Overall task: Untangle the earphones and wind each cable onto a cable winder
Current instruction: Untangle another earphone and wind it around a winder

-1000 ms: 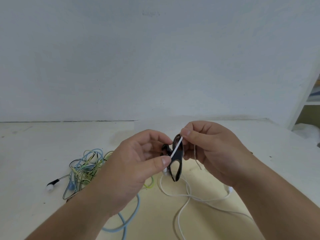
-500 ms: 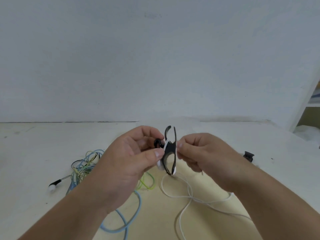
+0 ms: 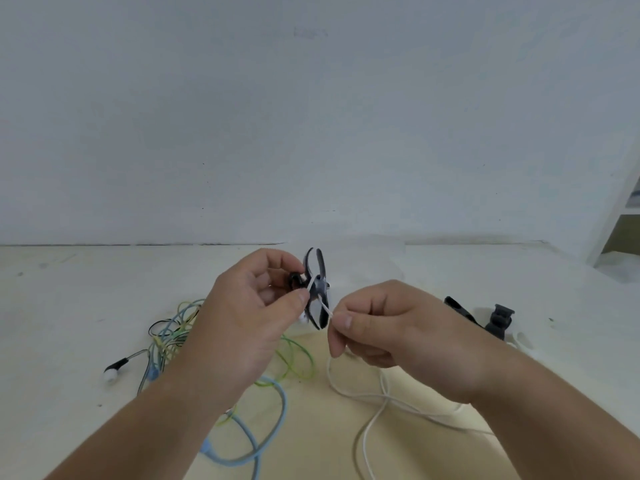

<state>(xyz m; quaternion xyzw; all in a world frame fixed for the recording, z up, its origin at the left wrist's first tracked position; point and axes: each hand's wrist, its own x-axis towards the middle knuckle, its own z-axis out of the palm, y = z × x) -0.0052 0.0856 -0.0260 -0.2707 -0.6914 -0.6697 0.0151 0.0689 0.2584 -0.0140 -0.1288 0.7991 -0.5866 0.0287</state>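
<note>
Step in hand: winding the white cable point(image 3: 364, 429) onto the winder point(image 3: 317, 289).

The left hand point(image 3: 242, 317) pinches the winder at its waist, above the desk point(image 3: 69, 306) at frame centre. The winder's long axis stands near upright, forked ends pointing up and down.

The right hand point(image 3: 391, 337) pinches the cable just lower right of the winder, fingers curled narrow.

Lay each turn taut across the waist. Feed slack from the desk without snagging the tangle point(image 3: 166, 337) at lower left.

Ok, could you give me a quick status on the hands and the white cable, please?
Left hand grips the black winder, upright. Right hand pinches the white cable, taut across the winder. Coloured tangle on table beneath left arm.
</note>
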